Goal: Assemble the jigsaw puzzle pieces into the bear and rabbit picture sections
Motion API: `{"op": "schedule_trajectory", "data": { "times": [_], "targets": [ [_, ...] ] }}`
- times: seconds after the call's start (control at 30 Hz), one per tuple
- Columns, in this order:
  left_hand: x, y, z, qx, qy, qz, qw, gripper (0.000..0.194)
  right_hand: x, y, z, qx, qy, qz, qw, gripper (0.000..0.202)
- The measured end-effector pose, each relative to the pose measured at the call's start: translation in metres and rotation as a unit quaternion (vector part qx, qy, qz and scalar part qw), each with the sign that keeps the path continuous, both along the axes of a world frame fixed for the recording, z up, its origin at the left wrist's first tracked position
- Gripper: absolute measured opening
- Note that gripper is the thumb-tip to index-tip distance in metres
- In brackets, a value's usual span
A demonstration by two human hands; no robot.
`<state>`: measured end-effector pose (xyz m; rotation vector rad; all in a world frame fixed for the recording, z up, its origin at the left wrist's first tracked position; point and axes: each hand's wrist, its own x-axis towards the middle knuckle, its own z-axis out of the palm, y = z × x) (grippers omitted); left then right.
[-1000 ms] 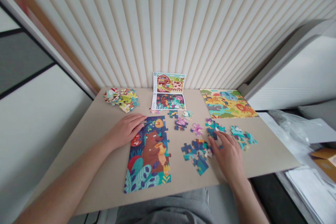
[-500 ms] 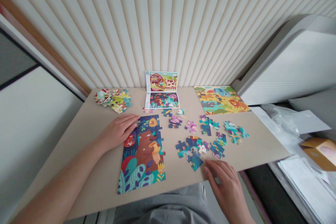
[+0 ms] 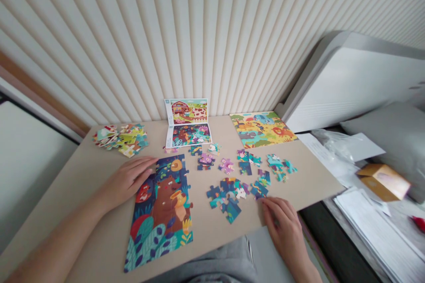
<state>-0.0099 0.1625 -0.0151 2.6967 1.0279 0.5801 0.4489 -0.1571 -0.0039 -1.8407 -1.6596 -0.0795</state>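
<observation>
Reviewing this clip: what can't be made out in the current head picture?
Head view throughout:
Dark-blue cardboard bear puzzle: part of its upper left edge, hidden by the left hand's grip.
Heaped multicoloured cardboard puzzle pieces: lower ones, buried under upper ones.
White folded picture card: side print, too small to read.
Small red object: cut off by the right edge.

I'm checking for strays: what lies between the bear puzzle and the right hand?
In the head view, a cluster of puzzle pieces lies between the bear puzzle and the right hand.
</observation>
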Motion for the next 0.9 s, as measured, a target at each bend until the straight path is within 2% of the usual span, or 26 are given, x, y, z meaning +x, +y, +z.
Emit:
{"op": "schedule_trajectory", "data": {
  "times": [0.1,0.2,0.3,0.4,0.5,0.67,0.7,0.8,0.9],
  "targets": [
    [-0.006,0.006,-0.007,-0.005,-0.009,-0.002,1.000,0.050,0.017,0.002,-0.007,0.016,0.021,-0.045,0.999,0.021],
    [-0.010,0.008,-0.011,-0.012,-0.008,0.000,1.000,0.046,0.022,0.004,-0.009,0.009,0.037,-0.049,0.998,0.020],
    [-0.012,0.008,-0.011,-0.011,-0.009,0.003,1.000,0.046,0.023,0.009,-0.002,0.003,0.059,-0.037,0.998,0.020],
    [-0.011,0.006,-0.009,-0.010,-0.015,0.005,1.000,0.047,0.021,0.026,0.014,0.014,0.064,-0.012,0.998,0.019],
    [-0.009,0.004,-0.006,-0.010,-0.015,0.013,1.000,0.048,0.010,0.061,0.038,0.002,0.031,0.056,0.998,0.018],
    [-0.005,0.000,0.000,-0.016,-0.010,0.014,1.000,0.047,-0.020,0.149,0.074,-0.089,-0.050,0.173,0.980,0.020],
    [-0.004,-0.001,0.001,-0.016,-0.010,0.014,1.000,0.047,-0.026,0.166,0.077,-0.102,-0.068,0.195,0.973,0.020],
    [-0.001,-0.004,0.005,-0.014,-0.010,0.016,1.000,0.047,-0.042,0.207,0.078,-0.130,-0.091,0.232,0.960,0.041],
    [0.001,-0.006,0.006,-0.012,-0.007,0.017,1.000,0.047,-0.052,0.222,0.067,-0.137,-0.078,0.243,0.957,0.056]
  ]
}}
